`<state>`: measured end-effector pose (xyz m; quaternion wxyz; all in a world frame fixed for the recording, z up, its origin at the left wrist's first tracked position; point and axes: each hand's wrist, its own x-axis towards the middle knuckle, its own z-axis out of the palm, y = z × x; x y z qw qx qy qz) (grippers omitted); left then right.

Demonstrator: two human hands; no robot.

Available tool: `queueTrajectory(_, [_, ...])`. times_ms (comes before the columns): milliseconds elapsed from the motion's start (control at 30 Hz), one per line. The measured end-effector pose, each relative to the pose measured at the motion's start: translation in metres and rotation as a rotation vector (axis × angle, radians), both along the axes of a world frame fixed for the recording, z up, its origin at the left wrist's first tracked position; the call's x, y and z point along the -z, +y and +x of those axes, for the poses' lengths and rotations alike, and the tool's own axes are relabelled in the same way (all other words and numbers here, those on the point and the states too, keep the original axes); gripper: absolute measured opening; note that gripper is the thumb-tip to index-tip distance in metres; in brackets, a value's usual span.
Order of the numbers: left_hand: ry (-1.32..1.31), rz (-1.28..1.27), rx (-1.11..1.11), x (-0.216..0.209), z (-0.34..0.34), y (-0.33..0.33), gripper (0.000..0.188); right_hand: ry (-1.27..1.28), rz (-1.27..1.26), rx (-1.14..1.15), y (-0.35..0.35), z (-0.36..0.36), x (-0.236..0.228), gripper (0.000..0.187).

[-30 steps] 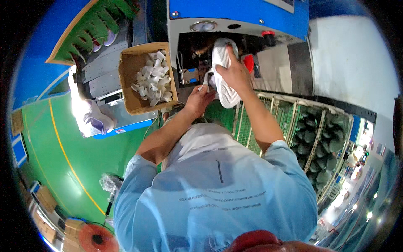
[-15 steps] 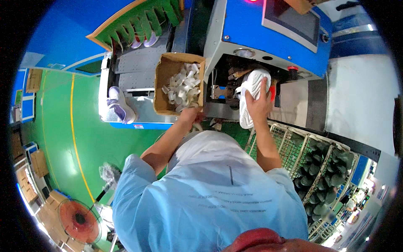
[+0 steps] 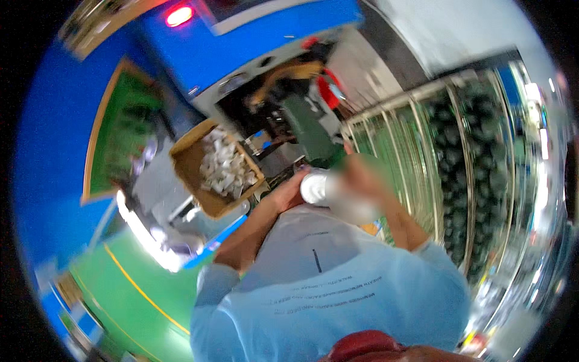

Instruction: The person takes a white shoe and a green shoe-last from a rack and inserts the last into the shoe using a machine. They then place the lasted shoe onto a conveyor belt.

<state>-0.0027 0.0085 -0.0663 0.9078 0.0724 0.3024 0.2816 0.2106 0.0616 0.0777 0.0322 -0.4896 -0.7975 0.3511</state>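
Observation:
A white shoe (image 3: 315,188) is held close in front of my waist, its near part smeared by blur. My left hand (image 3: 292,192) is closed on its left end. On the shoe's right side is my right hand (image 3: 362,179), its fingers too blurred to make out. Just beyond the hands, a long dark green piece (image 3: 307,130), shaped like a shoe last, slants from the machine's opening toward my right hand. Whether that hand touches it, I cannot tell.
A cardboard box (image 3: 208,202) of small white pieces stands left of the blue machine (image 3: 241,42), whose red lamp (image 3: 179,16) glows. Right of my hands stands a wire rack (image 3: 416,145) with many dark pieces. A green-flapped conveyor opening (image 3: 120,120) is at far left.
The white shoe has come out of the machine's opening to my waist. My left hand has left the cardboard box and taken hold of the shoe. My view has turned to the right.

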Motion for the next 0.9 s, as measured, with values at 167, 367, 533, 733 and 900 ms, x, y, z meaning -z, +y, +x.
queueTrajectory(167, [-0.024, -0.037, -0.067, 0.013, 0.005, -0.018, 0.051, 0.979, -0.986, 0.586, 0.057, -0.042, 0.055, 0.064])
queueTrajectory(367, [0.047, -0.019, -0.175, 0.031, -0.02, -0.011, 0.053, 1.175, -0.813, 0.754, 0.028, -0.02, 0.086, 0.071])
queueTrajectory(533, [0.219, -0.074, -0.281, 0.048, -0.035, 0.0, 0.058, 0.342, -0.131, 0.719, 0.004, 0.126, 0.117, 0.077])
queueTrajectory(733, [0.66, 0.12, -0.106, 0.009, 0.037, 0.004, 0.041, -0.211, -0.184, 1.31, 0.116, 0.273, 0.22, 0.071])
queueTrajectory(900, [0.627, 0.0, -0.078, -0.008, 0.09, 0.024, 0.035, -0.269, -0.111, 1.468, 0.196, 0.37, 0.298, 0.064])
